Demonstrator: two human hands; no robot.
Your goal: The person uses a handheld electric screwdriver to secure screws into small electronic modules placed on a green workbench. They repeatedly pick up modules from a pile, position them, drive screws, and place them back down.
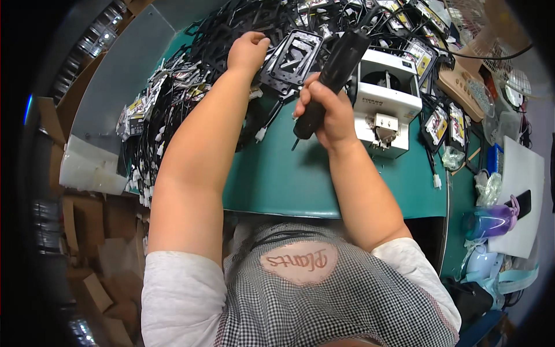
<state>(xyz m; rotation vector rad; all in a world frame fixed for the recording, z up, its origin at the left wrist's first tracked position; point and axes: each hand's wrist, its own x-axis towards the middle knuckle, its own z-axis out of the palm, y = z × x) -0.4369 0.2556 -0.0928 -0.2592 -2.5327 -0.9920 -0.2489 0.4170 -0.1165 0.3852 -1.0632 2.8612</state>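
Note:
My right hand [332, 113] is wrapped around a black electric screwdriver [338, 63]. Its thin bit points down toward the green tabletop, touching nothing. Farther to the left, my left hand [247, 53] reaches into a heap of black plastic frames [217, 29]. Its fingers are curled together, and whatever they pinch is hidden. Between the two hands lies a black rectangular frame [296, 56] with a lighter inner edge, near other parts. A white screw feeder [387, 98] stands just right of the screwdriver.
Circuit boards with cables and white connectors [167, 98] pile up at left. More boards [445, 127] lie right of the feeder, near a tan tray [462, 87]. A purple bottle [488, 221] and a dark phone [523, 202] sit far right. Cardboard boxes [87, 231] stand lower left.

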